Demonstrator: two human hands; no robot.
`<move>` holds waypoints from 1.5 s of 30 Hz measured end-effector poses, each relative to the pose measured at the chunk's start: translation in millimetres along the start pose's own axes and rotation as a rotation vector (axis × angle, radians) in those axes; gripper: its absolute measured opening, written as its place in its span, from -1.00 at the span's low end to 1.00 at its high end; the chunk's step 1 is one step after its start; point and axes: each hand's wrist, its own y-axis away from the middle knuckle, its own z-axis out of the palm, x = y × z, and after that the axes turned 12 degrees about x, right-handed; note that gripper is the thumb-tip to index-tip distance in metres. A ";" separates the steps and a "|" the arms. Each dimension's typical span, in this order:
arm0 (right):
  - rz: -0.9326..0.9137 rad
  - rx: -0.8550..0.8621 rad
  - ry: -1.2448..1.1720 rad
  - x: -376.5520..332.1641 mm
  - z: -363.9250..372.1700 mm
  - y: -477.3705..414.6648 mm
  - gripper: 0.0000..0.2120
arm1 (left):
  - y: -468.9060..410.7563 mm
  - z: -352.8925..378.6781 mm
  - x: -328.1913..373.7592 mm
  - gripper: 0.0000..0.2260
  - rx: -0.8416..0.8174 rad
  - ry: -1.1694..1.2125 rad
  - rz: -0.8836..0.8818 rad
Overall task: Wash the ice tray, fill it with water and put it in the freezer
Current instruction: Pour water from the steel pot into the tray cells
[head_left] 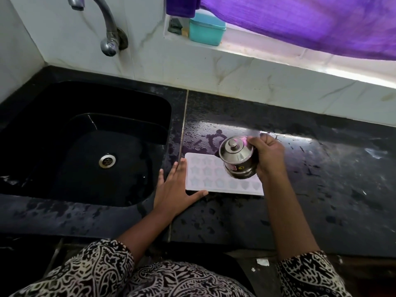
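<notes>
The ice tray [211,176] lies flat on the wet counter [321,179], right of the sink [64,97]. My left hand [173,186], fingers straight, touches its left edge; my right hand [269,156] grips a tilted steel pot [237,160] above it.

A teal box [207,28] sits on the sill [246,48]. A purple curtain [300,22] hangs above it. The black counter [321,179] is wet.

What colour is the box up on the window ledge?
Turquoise. The box sits on the ledge under the purple curtain, clearest in the head view.
</notes>
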 end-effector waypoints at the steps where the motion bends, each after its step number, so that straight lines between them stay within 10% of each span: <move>1: -0.014 -0.004 0.021 0.5 2.2 0.4 -0.64 | 0.0 -0.2 0.6 0.00 0.000 -0.001 0.000; 45: -0.160 -0.054 0.280 -11.4 23.7 11.9 -0.69 | -0.2 3.6 -2.8 -0.02 0.011 -0.026 0.012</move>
